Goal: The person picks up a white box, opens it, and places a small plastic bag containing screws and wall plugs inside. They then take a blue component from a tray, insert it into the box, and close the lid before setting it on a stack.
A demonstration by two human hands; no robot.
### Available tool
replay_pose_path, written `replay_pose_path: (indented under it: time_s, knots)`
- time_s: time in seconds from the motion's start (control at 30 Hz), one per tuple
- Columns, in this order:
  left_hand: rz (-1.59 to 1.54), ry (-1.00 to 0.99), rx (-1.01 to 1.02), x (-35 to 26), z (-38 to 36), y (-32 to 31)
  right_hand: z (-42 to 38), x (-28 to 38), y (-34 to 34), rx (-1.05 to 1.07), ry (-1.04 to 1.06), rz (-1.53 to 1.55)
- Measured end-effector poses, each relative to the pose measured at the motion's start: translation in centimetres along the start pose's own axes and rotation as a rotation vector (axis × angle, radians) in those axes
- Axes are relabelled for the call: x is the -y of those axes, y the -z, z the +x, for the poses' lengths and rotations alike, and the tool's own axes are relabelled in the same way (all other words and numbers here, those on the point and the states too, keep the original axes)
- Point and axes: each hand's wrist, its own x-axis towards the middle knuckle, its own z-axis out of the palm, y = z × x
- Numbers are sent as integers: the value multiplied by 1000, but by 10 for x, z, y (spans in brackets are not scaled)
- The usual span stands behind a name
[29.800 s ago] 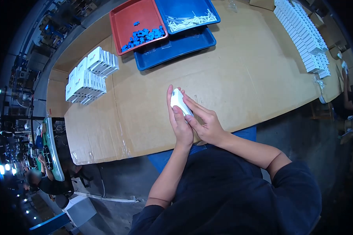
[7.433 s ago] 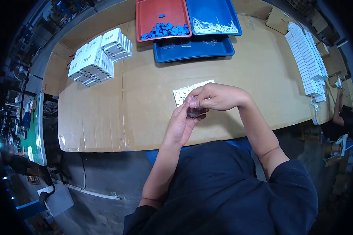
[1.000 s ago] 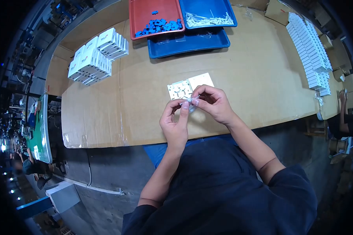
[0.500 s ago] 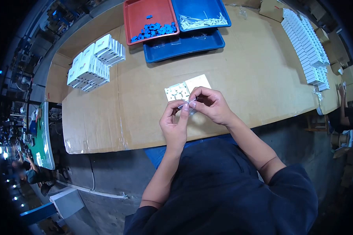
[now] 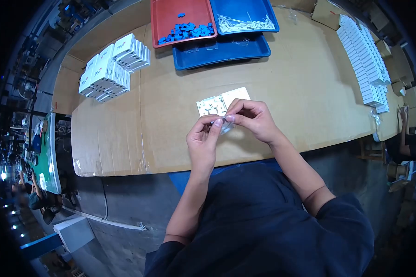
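Note:
My left hand (image 5: 203, 143) and my right hand (image 5: 258, 123) meet in front of me, fingertips pinched together. Between them is a small piece of clear plastic (image 5: 227, 128), perhaps a little bag; its contents, if any, are too small to make out. Just beyond my fingers an opened white plastic case (image 5: 211, 106) lies on the cardboard surface, with small fittings inside one half. Its flat white half (image 5: 236, 94) is to the right, partly covered by my right hand.
Ahead stand a red tray (image 5: 182, 9) of blue pieces (image 5: 189, 31), a blue tray (image 5: 242, 7) of white sticks (image 5: 245, 25) and a lower blue tray (image 5: 222, 57). White cases (image 5: 106, 74) are stacked left, more white cases (image 5: 363, 60) right. Other people are at both sides.
Both hands stay pinched together, with small finger shifts at the clear plastic. The whole view has shifted slightly. The opened case stays in place on the cardboard.

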Motion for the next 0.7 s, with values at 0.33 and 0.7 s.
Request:
replay_pose_path:
  time_s: [0.33, 0.7]
  knots:
    - [-48, 360, 30, -3, 17, 12, 6, 4, 12, -43, -16, -141]
    - [-280, 408, -49, 5, 27, 18, 15, 10, 22, 49, 36, -157]
